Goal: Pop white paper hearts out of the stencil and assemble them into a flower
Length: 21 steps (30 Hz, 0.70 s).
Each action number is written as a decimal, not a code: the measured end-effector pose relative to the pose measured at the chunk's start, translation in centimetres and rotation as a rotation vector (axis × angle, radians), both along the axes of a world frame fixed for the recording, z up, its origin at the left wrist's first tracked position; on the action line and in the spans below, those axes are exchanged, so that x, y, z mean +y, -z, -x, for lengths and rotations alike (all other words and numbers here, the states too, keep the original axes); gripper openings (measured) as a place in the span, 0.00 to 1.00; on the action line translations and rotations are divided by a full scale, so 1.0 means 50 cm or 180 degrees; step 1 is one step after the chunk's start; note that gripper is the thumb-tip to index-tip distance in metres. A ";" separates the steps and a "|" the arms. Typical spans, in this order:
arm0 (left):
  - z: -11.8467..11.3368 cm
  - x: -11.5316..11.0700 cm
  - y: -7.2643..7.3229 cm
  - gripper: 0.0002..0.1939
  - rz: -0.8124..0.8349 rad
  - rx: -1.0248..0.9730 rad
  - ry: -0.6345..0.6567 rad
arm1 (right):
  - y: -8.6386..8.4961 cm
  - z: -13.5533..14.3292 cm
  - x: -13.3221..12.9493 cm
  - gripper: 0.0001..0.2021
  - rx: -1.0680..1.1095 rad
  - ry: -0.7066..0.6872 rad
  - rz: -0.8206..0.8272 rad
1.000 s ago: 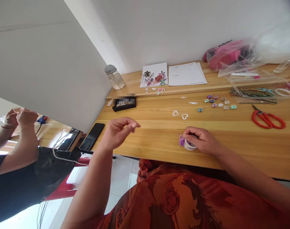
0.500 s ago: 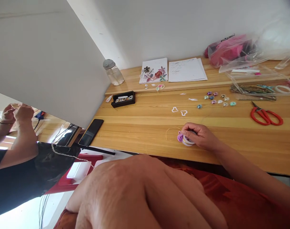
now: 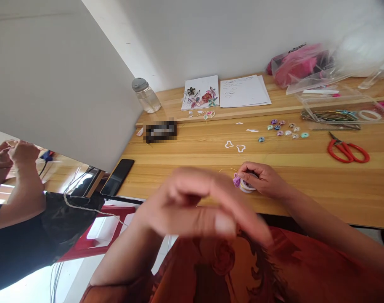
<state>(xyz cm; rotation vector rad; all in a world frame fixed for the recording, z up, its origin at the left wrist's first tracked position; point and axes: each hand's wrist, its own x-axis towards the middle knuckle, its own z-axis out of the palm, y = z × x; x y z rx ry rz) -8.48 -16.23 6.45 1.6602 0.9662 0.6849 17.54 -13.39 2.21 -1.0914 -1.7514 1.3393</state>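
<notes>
Close to the camera, my left hand hangs above the desk's front edge, a little blurred. Its fingers are bent, with a gap between thumb and fingers and nothing seen in it, so it is open. My right hand rests on the desk, closed on a white spool. A purple thread loop or bow sticks out by the thumb. A thin golden wire curves away to the left of it. Beyond the right hand lie two white heart-like cut-outs.
Red-handled scissors lie at right, near several small bobbins and a clear tray. A phone, pixelated dark box and bottle stand left. Papers lie behind. Another person's arm is at far left.
My left hand has turned and drawn back from its near-camera place, now showing thumb and fingers apart. The right hand keeps its hold on the spool. The view has shifted slightly.
</notes>
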 end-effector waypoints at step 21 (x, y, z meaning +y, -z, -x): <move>0.069 0.131 0.028 0.07 -0.1686 0.1592 -0.0532 | 0.003 -0.008 0.003 0.12 -0.0121 -0.0044 -0.0166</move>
